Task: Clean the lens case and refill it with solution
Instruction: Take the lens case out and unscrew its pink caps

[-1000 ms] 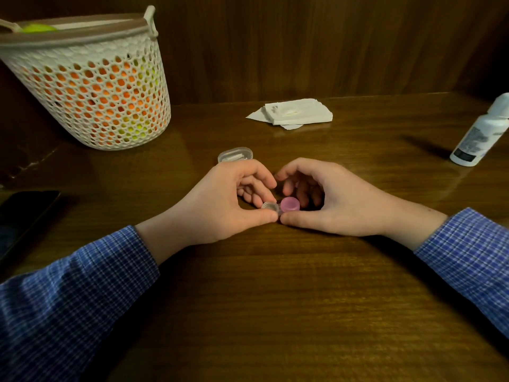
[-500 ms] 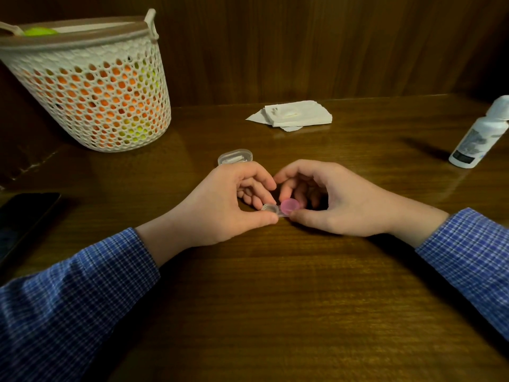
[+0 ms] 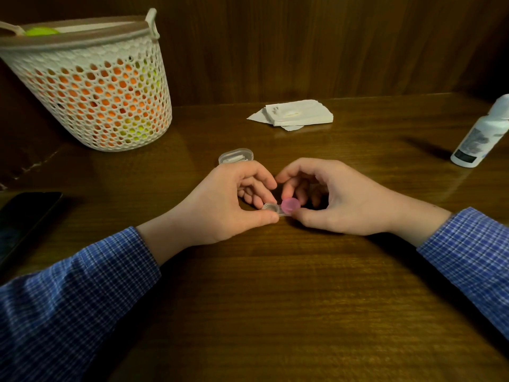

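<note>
Left hand (image 3: pixel 220 205) pinches lens case (image 3: pixel 275 210) steady; right hand (image 3: pixel 338 199) grips pink cap (image 3: pixel 290 205): twist gently, keep case level.

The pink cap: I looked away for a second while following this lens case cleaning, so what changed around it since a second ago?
Little. The pink cap now sits tilted on the lens case instead of flat, and the right hand fingers have opened up slightly around it while still pinching it. The left hand grips the case's clear side as before. Bottle, tissues and basket stayed put.
</note>
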A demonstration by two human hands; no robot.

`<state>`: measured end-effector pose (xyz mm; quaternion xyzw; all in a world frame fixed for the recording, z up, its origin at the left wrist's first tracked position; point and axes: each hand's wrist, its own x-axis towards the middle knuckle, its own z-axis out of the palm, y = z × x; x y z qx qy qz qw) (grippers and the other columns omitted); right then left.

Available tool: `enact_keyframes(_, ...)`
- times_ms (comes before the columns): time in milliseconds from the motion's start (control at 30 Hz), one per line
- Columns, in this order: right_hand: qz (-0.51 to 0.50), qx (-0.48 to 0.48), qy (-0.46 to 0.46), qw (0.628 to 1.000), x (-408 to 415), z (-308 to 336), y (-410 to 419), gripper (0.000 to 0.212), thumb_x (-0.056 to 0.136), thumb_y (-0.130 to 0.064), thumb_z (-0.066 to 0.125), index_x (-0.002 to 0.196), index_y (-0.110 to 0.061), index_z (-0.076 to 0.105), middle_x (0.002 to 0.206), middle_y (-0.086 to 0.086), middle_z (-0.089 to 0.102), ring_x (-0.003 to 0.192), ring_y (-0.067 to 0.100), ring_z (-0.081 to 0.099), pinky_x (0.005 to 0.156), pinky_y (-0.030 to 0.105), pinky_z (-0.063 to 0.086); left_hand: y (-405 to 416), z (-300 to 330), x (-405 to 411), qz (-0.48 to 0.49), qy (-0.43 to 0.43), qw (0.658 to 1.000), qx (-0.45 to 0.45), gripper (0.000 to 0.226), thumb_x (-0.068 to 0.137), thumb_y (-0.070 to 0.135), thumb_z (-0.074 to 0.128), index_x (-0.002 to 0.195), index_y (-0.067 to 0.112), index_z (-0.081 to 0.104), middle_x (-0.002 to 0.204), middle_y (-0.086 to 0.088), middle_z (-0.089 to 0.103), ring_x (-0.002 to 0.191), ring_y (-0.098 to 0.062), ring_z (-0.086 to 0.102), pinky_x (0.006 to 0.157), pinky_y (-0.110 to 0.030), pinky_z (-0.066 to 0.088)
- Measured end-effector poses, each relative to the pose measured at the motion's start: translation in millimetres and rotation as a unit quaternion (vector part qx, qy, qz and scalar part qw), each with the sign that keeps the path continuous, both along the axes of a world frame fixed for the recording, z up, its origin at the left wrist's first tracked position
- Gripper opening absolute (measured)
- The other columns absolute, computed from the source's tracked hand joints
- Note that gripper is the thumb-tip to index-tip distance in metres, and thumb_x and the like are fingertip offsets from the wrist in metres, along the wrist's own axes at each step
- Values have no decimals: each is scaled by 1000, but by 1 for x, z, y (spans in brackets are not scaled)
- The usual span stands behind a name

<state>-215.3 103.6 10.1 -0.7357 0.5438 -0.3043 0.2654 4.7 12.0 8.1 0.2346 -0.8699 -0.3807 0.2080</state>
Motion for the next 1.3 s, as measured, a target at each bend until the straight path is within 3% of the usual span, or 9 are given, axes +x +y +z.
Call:
enact_keyframes(500, 16, 10, -24, 1000, -5, 0, 0, 44, 89, -14, 78, 129, -24, 60, 104, -5, 72, 90, 18, 68, 82, 37, 60, 0, 0, 0, 0, -2, 1000, 0, 43, 78, 19, 89, 115, 23, 69, 100, 11, 77, 91, -8, 75, 82, -24, 62)
enact_keyframes(700, -9, 2, -74, 997, -14, 4, -3, 32, 92, -14, 71, 121, -25, 71, 102, -4, 74, 92, 19, 70, 85, 31, 60, 0, 0, 0, 2, -6, 1000, 4, 43, 79, 19, 87, 117, 22, 67, 100, 8, 78, 91, -10, 75, 83, -29, 63)
enact_keyframes(800, -28, 11, -130, 991, -21, 6, -3, 23, 92, -6, 71, 112, -18, 74, 102, 6, 74, 92, 27, 73, 78, 35, 62, 0, 0, 1, 3, -8, 1000, 9, 42, 79, 19, 87, 116, 23, 67, 101, 9, 78, 92, -10, 75, 83, -31, 63)
enact_keyframes(900, -70, 18, -188, 979, -32, 8, 1, 19, 88, 0, 75, 104, -10, 72, 99, 8, 75, 92, 23, 77, 80, 37, 64, 0, -1, 1, 4, -7, 1000, 9, 41, 79, 20, 87, 115, 23, 67, 100, 9, 78, 91, -11, 75, 83, -32, 63)
enact_keyframes(967, -121, -3, -136, 983, -39, 7, 0, 18, 83, -8, 80, 99, -11, 72, 100, 5, 76, 94, 22, 77, 87, 44, 63, 0, -1, 1, 4, -6, 1000, 7, 41, 79, 20, 87, 115, 23, 67, 100, 9, 78, 91, -11, 75, 83, -33, 63)
enact_keyframes(1067, -177, -26, -28, 984, -43, 6, -1, 16, 78, -23, 82, 91, -19, 74, 96, -3, 75, 91, 12, 73, 87, 42, 62, -1, -1, 1, 2, -5, 1000, 6, 41, 79, 21, 87, 115, 23, 67, 100, 9, 78, 91, -12, 75, 83, -33, 62)
enact_keyframes(1300, -177, -6, 28, 984, -44, 2, -4, 14, 78, -30, 84, 88, -28, 74, 95, -8, 73, 90, 9, 68, 82, 36, 60, 0, -2, 1, 0, -4, 1000, 6, 41, 80, 19, 87, 116, 22, 67, 100, 9, 78, 90, -12, 75, 82, -33, 63)
